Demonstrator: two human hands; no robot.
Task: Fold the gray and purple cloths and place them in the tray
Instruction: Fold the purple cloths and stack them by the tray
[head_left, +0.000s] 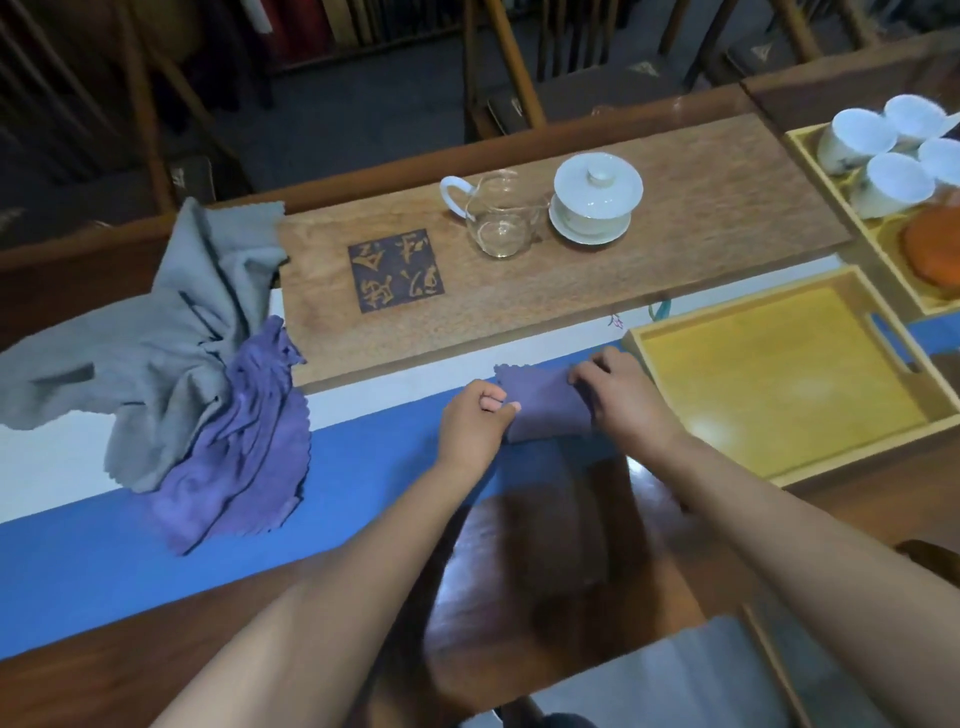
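- Well left of the hands, a crumpled gray cloth (156, 332) lies over rumpled purple cloths (244, 441) on the desk (130, 649).
- Left hand (470, 423) pinches the small folded purple cloth (545, 405); keep edges aligned.
- Right hand (618, 392) grips its far corner; press the crease flat.
- Just right, the bare yellow wooden tray (779, 387) awaits.

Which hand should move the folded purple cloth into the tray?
Right. The right hand already pinches the folded purple cloth on the side nearest the tray, which sits just to its right. The left hand would probably have to reach across.
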